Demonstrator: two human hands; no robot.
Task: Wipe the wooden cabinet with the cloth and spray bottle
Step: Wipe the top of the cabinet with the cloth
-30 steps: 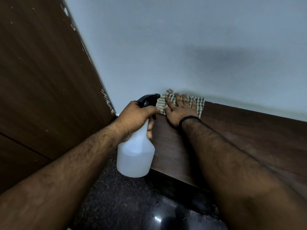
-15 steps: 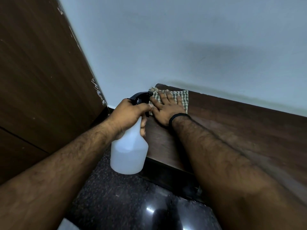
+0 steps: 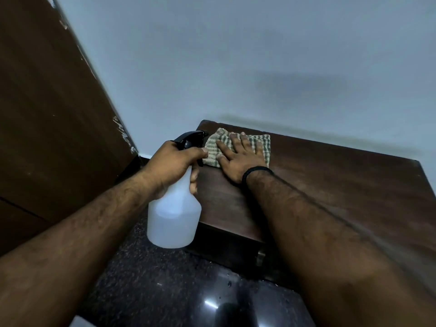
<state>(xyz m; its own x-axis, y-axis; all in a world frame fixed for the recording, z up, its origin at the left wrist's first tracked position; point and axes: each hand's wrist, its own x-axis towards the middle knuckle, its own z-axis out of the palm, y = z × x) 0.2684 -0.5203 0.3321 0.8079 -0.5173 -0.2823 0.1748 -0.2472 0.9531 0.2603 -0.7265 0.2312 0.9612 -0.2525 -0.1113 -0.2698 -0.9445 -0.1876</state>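
A low dark wooden cabinet stands against the pale wall, its top reaching from the middle to the right edge. A checked green and beige cloth lies near its back left corner. My right hand presses flat on the cloth with straight fingers, a black band round the wrist. My left hand grips the neck of a translucent white spray bottle with a black trigger head, held in the air just left of the cabinet's left edge.
A tall dark wooden panel with chipped edges fills the left side. The floor below is dark, speckled and glossy. The pale wall rises directly behind the cabinet. A small metal fitting shows on the cabinet's front.
My right hand has slid the cloth a little along the back of the cabinet top. The view shifted, so more of the cabinet top shows. The left hand keeps the bottle.
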